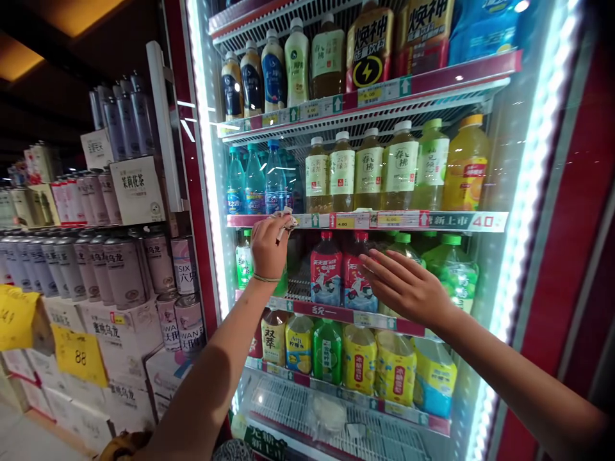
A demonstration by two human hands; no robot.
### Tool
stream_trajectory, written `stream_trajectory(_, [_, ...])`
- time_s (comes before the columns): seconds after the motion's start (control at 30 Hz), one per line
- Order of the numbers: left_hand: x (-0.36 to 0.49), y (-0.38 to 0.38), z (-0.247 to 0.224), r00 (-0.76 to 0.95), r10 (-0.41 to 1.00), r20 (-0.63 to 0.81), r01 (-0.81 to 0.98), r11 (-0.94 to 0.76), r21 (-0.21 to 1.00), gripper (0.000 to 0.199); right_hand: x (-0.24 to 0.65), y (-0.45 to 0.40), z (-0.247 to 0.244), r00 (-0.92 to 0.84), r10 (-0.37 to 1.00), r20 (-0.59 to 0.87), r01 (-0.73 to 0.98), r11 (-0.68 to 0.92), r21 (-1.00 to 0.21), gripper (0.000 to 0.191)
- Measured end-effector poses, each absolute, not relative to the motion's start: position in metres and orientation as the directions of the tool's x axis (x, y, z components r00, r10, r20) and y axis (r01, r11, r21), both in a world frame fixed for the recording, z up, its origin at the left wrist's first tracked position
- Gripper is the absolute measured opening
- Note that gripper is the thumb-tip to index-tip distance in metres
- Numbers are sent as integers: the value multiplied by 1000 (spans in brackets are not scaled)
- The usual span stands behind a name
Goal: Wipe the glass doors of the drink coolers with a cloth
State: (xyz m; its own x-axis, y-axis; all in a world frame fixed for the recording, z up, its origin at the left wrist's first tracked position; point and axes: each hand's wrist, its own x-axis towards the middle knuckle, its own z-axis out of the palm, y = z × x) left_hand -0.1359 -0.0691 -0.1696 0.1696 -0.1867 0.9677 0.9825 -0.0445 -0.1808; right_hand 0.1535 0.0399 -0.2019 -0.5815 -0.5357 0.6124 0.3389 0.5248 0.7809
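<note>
My left hand [268, 251] is closed on a crumpled whitish cloth or tissue [288, 221], in front of the price strip [384, 220] of the cooler's middle shelf. A thin band circles that wrist. My right hand [416, 285] is stretched out flat with its fingers together and pointing left, holding nothing. Its fingertips are in front of the red-labelled bottles [326, 269] and cover part of the right one. Green-capped bottles [454, 272] stand behind that hand. I cannot tell whether either hand touches a surface.
A lit drinks cooler [494, 221] fills the middle, with bottles on several shelves. Tea bottles [369, 163] line the middle shelf, yellow-labelled bottles [359, 360] a lower one. To the left are stacked cans [122, 272], cartons [137, 186] and yellow price signs [79, 355].
</note>
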Motion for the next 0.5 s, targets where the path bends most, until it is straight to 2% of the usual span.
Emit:
stream_trajectory(0.03, [-132, -68, -172, 130, -203, 971, 989, -43, -141, 21, 153, 40, -202, -582, -535, 612, 337, 527, 780, 47])
stream_trajectory(0.07, [-127, -66, -176, 168, -161, 973, 982, -59, -179, 22, 153, 40, -202, -580, -532, 616, 334, 535, 776, 47])
stream_trajectory(0.17, [-116, -64, -186, 384, 42, 922, 913, -169, -372, 26, 153, 40, -202, -571, -519, 636, 323, 570, 756, 48])
stream_trajectory(0.2, [-118, -64, -186, 438, 62, 897, 888, -187, -421, 25, 153, 40, -202, -565, -523, 638, 319, 575, 753, 48])
stream_trajectory(0.23, [-121, -65, -184, 437, 54, 898, 889, -177, -422, 25, 154, 40, -202, -560, -528, 638, 316, 576, 754, 47])
stream_trajectory(0.27, [-126, -66, -181, 374, 9, 928, 919, -142, -369, 24, 154, 40, -202, -558, -535, 634, 314, 572, 758, 45])
stream_trajectory(0.37, [-136, -66, -173, 136, -192, 972, 989, -30, -145, 21, 154, 39, -202, -568, -557, 606, 314, 534, 785, 36])
stream_trajectory(0.43, [-132, -64, -173, 157, -172, 973, 985, -44, -166, 23, 155, 38, -202, -579, -568, 585, 323, 499, 804, 28])
stream_trajectory(0.5, [-123, -62, -175, 297, -49, 954, 947, -117, -300, 26, 155, 38, -201, -574, -585, 574, 334, 472, 816, 20])
